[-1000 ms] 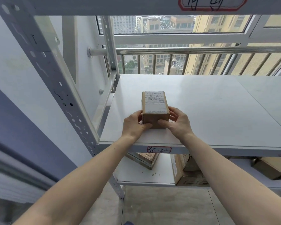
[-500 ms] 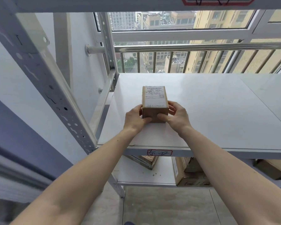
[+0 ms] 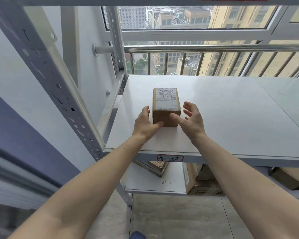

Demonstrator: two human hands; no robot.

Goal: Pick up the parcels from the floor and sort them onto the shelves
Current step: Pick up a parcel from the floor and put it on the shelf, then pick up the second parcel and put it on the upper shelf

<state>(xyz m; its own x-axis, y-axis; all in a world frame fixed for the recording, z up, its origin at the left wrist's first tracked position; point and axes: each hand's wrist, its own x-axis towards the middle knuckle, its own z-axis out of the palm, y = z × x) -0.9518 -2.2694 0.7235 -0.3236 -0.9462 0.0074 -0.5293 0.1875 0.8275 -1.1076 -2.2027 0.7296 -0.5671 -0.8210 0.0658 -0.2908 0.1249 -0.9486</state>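
Note:
A small brown cardboard parcel point(image 3: 166, 107) with a white shipping label on top rests on the white middle shelf point(image 3: 231, 118), near its left front. My left hand point(image 3: 145, 124) is beside the parcel's left face, fingers spread, thumb tip still touching the front lower corner. My right hand point(image 3: 191, 120) hovers just right of the parcel, open, fingers apart from the box.
A red-bordered handwritten tag point(image 3: 170, 158) marks the shelf's front edge. Several cardboard boxes point(image 3: 202, 183) lie on the lower shelf. The perforated metal upright point(image 3: 59, 94) stands at left. A window with a railing point(image 3: 214, 48) is behind the rack. Grey tiled floor lies below.
The parcel was pushed a little deeper onto the shelf. Both hands then let go and opened, drawing back from its sides.

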